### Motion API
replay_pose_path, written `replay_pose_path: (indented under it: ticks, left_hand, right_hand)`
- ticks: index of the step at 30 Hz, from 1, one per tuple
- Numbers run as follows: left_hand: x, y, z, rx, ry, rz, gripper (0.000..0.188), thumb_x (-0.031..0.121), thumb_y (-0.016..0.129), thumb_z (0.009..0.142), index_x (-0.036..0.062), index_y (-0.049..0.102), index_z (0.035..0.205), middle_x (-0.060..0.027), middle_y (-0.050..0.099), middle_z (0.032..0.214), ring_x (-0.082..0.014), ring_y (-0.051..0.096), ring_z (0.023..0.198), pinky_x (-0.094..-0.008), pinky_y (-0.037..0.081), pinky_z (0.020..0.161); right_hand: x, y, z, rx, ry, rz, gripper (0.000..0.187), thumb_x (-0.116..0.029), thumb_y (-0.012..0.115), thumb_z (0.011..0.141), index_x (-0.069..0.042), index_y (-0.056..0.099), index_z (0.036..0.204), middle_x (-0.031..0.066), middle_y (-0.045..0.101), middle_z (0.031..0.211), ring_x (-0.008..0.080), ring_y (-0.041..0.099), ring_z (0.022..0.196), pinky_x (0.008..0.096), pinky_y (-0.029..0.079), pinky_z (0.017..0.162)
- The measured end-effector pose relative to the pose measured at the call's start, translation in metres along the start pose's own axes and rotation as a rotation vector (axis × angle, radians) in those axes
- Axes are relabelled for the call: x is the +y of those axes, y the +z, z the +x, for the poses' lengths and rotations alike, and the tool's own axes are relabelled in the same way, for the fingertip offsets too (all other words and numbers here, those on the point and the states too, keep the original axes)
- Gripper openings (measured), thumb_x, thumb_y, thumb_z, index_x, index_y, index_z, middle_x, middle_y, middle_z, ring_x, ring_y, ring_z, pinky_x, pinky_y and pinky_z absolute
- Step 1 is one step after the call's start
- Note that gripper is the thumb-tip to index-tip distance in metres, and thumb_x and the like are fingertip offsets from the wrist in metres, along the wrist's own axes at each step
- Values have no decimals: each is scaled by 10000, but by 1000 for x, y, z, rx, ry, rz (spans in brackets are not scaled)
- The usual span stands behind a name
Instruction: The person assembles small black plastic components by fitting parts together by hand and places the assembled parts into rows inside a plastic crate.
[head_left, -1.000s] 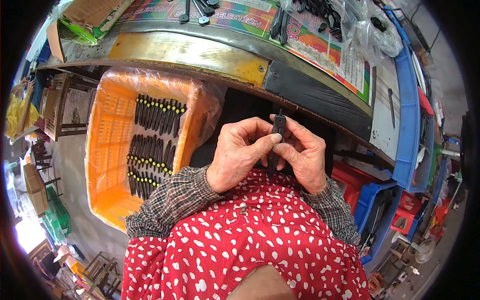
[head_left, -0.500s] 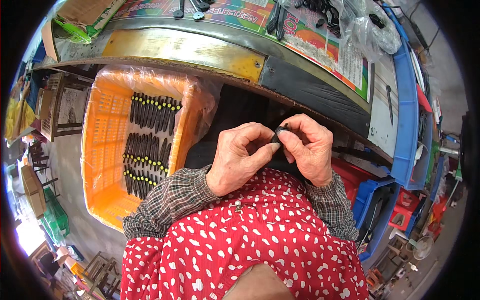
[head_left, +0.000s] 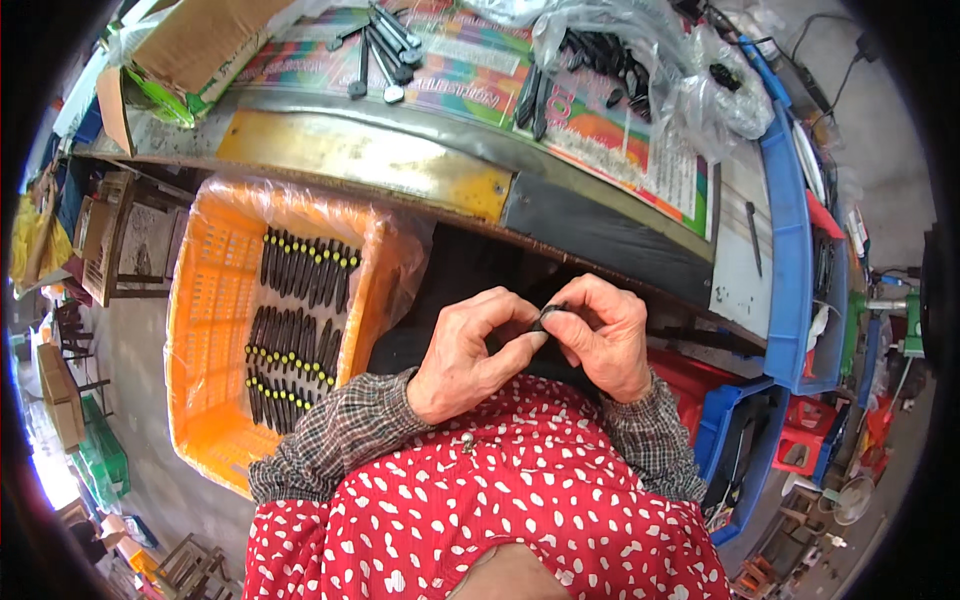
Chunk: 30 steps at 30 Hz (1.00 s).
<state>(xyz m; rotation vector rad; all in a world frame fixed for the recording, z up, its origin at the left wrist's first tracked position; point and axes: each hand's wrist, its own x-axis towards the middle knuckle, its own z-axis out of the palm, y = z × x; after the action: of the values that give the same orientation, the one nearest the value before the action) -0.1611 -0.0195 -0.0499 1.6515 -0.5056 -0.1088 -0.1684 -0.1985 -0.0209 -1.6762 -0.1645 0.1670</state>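
Note:
A small black part (head_left: 545, 318) is pinched between my two hands in front of the table's edge; its exact kind is too covered to make out. My left hand (head_left: 472, 352) closes thumb and forefinger on its left end. From the other side, my right hand (head_left: 605, 335) grips it with thumb and fingertips, the remaining fingers curled. To the left stands an orange plastic crate (head_left: 205, 300) lined with clear film. Inside it lie three rows of slim black pieces (head_left: 300, 340), each with a yellow-green dot.
The worktable's metal edge (head_left: 360, 160) runs ahead of my hands. On top lie long black round-headed pieces (head_left: 385, 50), clear plastic bags (head_left: 690, 80) with black parts, and an open cardboard box (head_left: 200, 45). Blue bins (head_left: 790, 250) and a red stool (head_left: 800, 435) stand right.
The view has tilted, so the table and crate sit lower and more of the tabletop shows. Both hands still pinch the black part, with fingertips slightly shifted.

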Motion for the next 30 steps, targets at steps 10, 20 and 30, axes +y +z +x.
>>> replay_pose_path:
  ticks: [10, 20, 30]
  left_hand:
    - [13, 7, 5, -114, -377, -693, 106, 87, 539, 931, -3, 520, 984, -47, 602, 789, -61, 525, 613, -182, 428, 528]
    - [27, 8, 16, -72, -319, -626, 88, 54, 537, 923, -6, 551, 986, -51, 613, 765, -40, 493, 577, -167, 382, 483]
    - [35, 5, 23, -22, -303, -578, 81, 68, 565, 910, -7, 571, 940, -10, 588, 702, -17, 483, 555, -159, 380, 471]
  right_hand:
    - [-9, 1, 1, 62, 15, 177, 111, -81, 632, 870, 20, 587, 880, 2, 575, 655, 19, 485, 503, 165, 363, 421]
    - [-26, -10, 9, 55, -136, -88, 128, -92, 630, 875, 28, 584, 871, 6, 582, 669, 26, 510, 538, 176, 401, 454]
    - [-40, -17, 18, 12, -196, -267, 129, -94, 641, 866, 24, 587, 858, 12, 600, 685, 45, 561, 590, 195, 447, 501]
